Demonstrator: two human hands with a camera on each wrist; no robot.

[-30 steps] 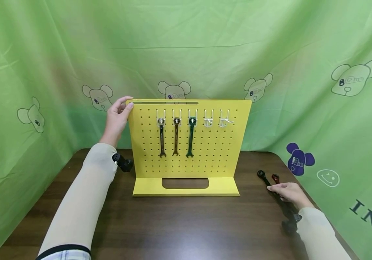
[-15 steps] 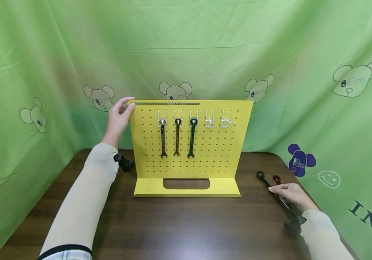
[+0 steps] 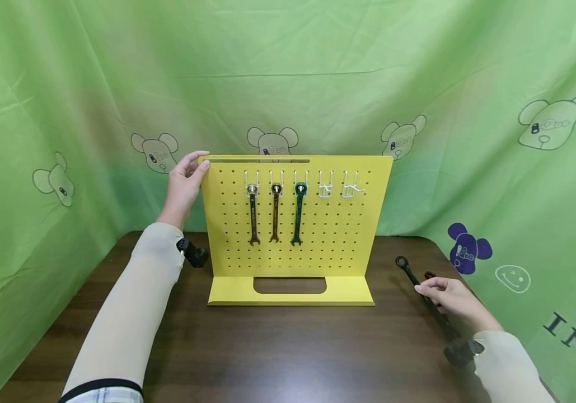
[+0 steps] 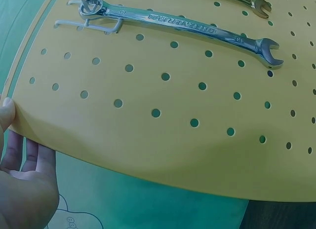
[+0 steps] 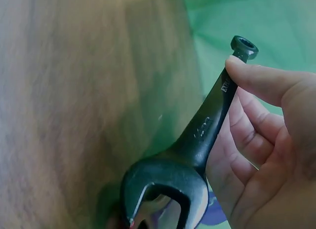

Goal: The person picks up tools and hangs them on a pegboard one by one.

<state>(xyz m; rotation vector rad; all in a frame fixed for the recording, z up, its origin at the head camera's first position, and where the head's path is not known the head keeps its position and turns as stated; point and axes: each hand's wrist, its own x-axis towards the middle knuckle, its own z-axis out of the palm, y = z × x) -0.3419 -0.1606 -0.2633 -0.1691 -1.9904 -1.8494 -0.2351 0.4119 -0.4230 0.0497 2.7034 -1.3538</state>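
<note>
My left hand point(image 3: 182, 182) pinches the upper left corner of a yellow pegboard point(image 3: 338, 235), thumb in front and fingers behind. On its wire hooks hang a silver wrench point(image 3: 253, 215), a bronze wrench point(image 3: 275, 215) and a green wrench point(image 3: 298, 215), ring ends up. At the right, my right hand point(image 3: 456, 302) pinches a black combination wrench point(image 3: 410, 273) by its shank, ring end pointing away. The right wrist view shows its open end point(image 5: 163, 174) toward the camera. A red wrench point(image 3: 430, 275) lies mostly hidden behind the right hand.
Two wire hooks point(image 3: 325, 190) at the board's right side carry nothing. The board's foot point(image 3: 288, 300) stands on a dark wooden table point(image 3: 288, 347). Green printed cloth point(image 3: 318, 73) hangs behind and at both sides.
My right hand has raised the black wrench slightly, and the hand now covers more of the red wrench. My left hand keeps its hold on the board.
</note>
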